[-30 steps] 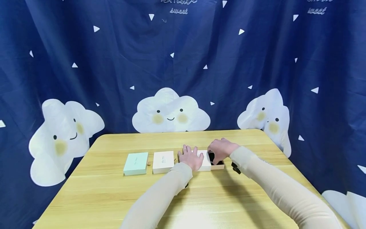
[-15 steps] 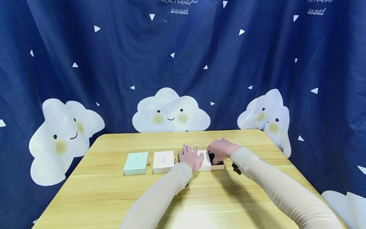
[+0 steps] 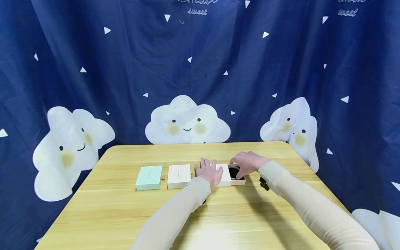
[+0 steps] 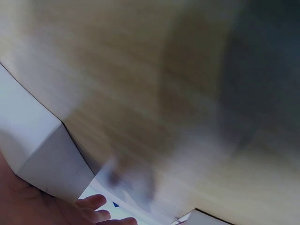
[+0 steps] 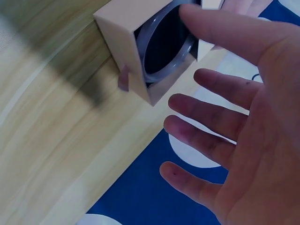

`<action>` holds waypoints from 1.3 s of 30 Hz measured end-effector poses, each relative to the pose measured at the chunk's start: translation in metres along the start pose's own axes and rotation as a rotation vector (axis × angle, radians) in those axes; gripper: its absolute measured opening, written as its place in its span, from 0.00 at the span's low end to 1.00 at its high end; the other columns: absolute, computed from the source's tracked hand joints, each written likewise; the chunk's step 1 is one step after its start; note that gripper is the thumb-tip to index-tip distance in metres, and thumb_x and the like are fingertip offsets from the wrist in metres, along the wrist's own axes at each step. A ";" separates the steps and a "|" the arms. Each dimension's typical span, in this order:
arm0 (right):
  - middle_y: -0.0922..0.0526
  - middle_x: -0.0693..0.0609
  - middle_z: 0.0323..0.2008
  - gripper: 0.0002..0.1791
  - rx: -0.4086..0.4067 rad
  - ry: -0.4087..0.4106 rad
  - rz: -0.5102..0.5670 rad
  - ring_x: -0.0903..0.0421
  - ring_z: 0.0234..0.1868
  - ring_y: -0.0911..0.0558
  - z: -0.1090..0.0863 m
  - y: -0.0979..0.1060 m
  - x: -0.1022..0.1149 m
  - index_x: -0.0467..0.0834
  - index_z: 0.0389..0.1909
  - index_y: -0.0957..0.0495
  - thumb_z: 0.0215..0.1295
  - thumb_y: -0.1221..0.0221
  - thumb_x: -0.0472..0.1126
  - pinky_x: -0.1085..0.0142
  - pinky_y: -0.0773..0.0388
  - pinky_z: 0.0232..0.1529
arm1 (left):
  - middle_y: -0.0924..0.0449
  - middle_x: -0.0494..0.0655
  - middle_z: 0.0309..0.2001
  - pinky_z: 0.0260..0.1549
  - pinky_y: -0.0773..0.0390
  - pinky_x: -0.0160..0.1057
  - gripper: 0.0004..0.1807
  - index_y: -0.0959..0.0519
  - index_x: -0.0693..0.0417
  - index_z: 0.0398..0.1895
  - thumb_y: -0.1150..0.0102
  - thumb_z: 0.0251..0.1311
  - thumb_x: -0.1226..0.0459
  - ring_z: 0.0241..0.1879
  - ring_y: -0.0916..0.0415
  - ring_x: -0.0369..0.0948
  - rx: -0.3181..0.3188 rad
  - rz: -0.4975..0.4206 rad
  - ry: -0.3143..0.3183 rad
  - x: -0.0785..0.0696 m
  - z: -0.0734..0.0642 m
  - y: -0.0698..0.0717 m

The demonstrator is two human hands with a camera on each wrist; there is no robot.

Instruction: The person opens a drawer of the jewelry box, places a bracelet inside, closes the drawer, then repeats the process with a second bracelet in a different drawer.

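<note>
My left hand (image 3: 210,173) rests with spread fingers on the white sleeve (image 3: 225,177) of a slide-out gift box. From its right side a pinkish drawer (image 3: 238,182) is pulled partway out. A glossy greyish bangle (image 5: 161,75) lies in it on a dark lining. My right hand (image 3: 248,161) hovers over the drawer. In the right wrist view its fingers are extended and apart, and the thumb tip overlaps the bangle's rim. Nothing is pinched between them. The left wrist view shows the left hand against the side of the white box (image 4: 61,164).
Left of my hands, a closed white box (image 3: 178,175) and a closed mint-green box (image 3: 149,177) lie in a row on the wooden table (image 3: 118,208). A small ribbon tab (image 5: 123,78) sticks out of the drawer's end. A blue curtain (image 3: 200,69) hangs behind.
My right hand has shifted slightly right and its fingers have spread, showing more of the bangle in the drawer. The left hand and the boxes have stayed put.
</note>
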State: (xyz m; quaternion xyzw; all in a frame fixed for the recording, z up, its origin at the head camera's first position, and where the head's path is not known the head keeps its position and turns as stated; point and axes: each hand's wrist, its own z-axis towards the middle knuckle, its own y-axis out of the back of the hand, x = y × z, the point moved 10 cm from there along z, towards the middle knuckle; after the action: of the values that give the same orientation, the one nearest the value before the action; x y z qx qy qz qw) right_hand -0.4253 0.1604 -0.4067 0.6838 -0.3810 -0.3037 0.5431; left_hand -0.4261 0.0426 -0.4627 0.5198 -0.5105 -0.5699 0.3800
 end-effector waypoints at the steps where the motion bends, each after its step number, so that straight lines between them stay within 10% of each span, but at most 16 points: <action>1: 0.16 0.51 0.56 0.36 0.004 -0.004 0.005 0.49 0.57 0.19 0.000 -0.001 -0.002 0.49 0.61 0.20 0.48 0.24 0.52 0.38 0.27 0.57 | 0.49 0.62 0.78 0.72 0.47 0.64 0.35 0.42 0.43 0.79 0.75 0.76 0.40 0.79 0.55 0.57 0.000 0.002 0.001 0.000 0.000 0.000; 26: 0.18 0.51 0.50 0.55 0.029 -0.021 0.068 0.56 0.42 0.24 -0.014 -0.013 -0.021 0.46 0.73 0.34 0.40 0.20 0.46 0.49 0.22 0.54 | 0.51 0.61 0.79 0.73 0.49 0.65 0.36 0.43 0.43 0.80 0.75 0.75 0.40 0.80 0.59 0.56 0.006 -0.013 -0.002 0.000 0.005 -0.003; 39: 0.19 0.48 0.60 0.56 -0.017 -0.005 0.109 0.48 0.61 0.21 -0.016 -0.015 -0.024 0.46 0.74 0.35 0.40 0.20 0.47 0.32 0.32 0.61 | 0.51 0.61 0.79 0.72 0.48 0.65 0.36 0.43 0.42 0.80 0.74 0.74 0.39 0.80 0.59 0.56 0.005 -0.004 0.000 0.002 0.012 -0.011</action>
State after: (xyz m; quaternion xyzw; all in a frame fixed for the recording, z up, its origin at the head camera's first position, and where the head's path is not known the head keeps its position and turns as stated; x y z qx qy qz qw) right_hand -0.4219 0.1907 -0.4181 0.6565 -0.4165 -0.2789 0.5637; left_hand -0.4376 0.0451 -0.4741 0.5217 -0.5109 -0.5696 0.3773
